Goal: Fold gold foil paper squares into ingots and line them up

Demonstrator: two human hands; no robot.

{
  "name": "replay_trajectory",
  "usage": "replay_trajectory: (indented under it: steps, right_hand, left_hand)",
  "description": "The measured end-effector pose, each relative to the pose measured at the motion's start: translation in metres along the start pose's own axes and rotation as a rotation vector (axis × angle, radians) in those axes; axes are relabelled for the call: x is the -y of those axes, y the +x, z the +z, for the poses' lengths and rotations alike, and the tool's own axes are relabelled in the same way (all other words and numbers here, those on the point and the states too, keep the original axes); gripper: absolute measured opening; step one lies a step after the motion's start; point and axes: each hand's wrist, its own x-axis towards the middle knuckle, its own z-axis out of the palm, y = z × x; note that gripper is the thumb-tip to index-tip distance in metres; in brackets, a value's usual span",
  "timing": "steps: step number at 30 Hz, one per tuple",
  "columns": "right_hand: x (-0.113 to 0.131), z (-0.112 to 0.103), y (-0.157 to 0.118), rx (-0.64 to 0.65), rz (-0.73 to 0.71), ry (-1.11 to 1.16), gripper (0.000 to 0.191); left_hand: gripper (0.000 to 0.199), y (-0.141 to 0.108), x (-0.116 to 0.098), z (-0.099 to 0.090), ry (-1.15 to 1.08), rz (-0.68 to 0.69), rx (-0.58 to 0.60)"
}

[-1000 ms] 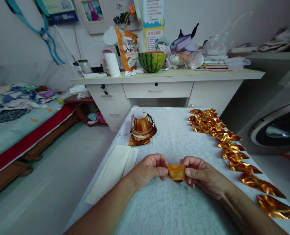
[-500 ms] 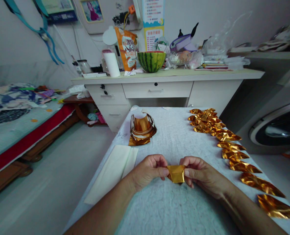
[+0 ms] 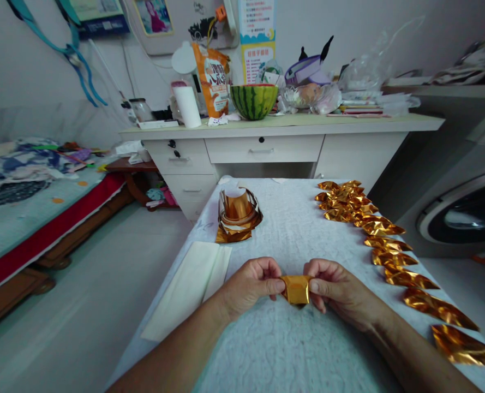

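A small folded piece of gold foil paper [image 3: 297, 289] is held above the cloth-covered table [image 3: 262, 349]. My left hand [image 3: 255, 281] pinches its left end between thumb and fingers. At the opposite end, my right hand [image 3: 332, 286] grips it the same way. Beyond my left hand sits a curled stack of gold foil sheets [image 3: 238, 214]. White paper sheets [image 3: 185, 292] lie beside my left forearm. Along the table's right side runs a row of several folded gold foil pieces [image 3: 391, 256], with more heaped at the far end.
Behind the table stands a white desk [image 3: 267, 148] with a cut watermelon [image 3: 253, 102], an orange pouch [image 3: 213, 82] and plastic bags on top. A washing machine [image 3: 467, 213] is at the right. To the left is a bed [image 3: 33, 218] with clothes on it.
Almost nothing differs. Both hands keep their pinch on the foil paper, which sits very slightly further right in the view.
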Motion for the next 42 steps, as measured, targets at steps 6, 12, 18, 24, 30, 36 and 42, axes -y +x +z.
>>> replay_trajectory:
  steps: [6,12,18,24,30,36,42]
  right_hand:
    - [0.002,-0.002,0.002,-0.059,-0.034,-0.086,0.024]
    - [0.008,-0.001,0.0,-0.122,-0.1,-0.171,0.025]
    - [0.01,0.005,0.001,-0.289,-0.117,-0.335,0.03]
    - [0.008,0.005,0.004,-0.337,-0.113,-0.413,0.031]
    - [0.003,0.001,0.008,-0.367,-0.145,-0.453,0.024]
    - [0.004,0.004,0.005,-0.45,-0.275,-0.723,0.012]
    - [0.011,0.004,0.0,-0.533,-0.406,-1.079,0.007]
  left_hand:
    - [0.031,0.002,0.0,0.0,0.086,0.048,-0.061]
    - [0.007,0.0,-0.005,-0.002,0.392,0.308,-0.115]
    - [0.022,-0.007,-0.005,0.003,0.951,0.557,-0.133]
    - [0.026,-0.007,0.003,0.003,1.08,0.617,-0.149]
    - [0.028,-0.007,0.005,0.003,1.119,0.63,-0.169]
    - [0.045,-0.009,0.001,0.006,1.092,0.577,-0.179]
    - [0.048,-0.008,0.001,0.005,1.07,0.586,-0.264]
